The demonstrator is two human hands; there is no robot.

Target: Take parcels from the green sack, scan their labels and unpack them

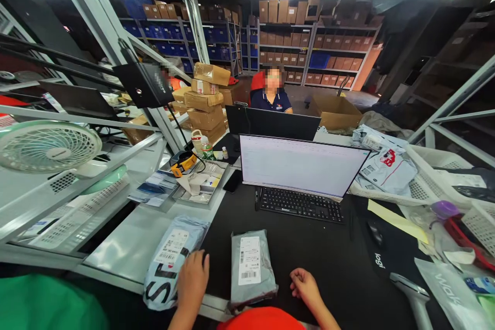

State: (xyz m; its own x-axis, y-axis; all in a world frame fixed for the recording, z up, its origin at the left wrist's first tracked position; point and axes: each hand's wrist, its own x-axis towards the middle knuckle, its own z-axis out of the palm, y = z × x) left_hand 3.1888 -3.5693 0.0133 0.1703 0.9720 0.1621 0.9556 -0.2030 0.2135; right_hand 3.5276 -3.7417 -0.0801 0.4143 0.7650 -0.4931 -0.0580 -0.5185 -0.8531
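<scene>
My left hand lies against the right edge of a pale blue plastic parcel. Its fingers are stretched out, not wrapped round the parcel. That parcel has big black letters and a white label. A grey plastic-wrapped parcel with a white barcode label lies flat between my two hands, at the front of the black desk mat. To the right of it, touching nothing but the mat, rests my right hand. The fingers of this hand are loosely curled in, and nothing shows in them.
Behind the parcels stand a black keyboard and a lit monitor. A mouse and a barcode scanner lie at the right. A phone lies left of the monitor. Across the desk sits a person. A fan stands far left.
</scene>
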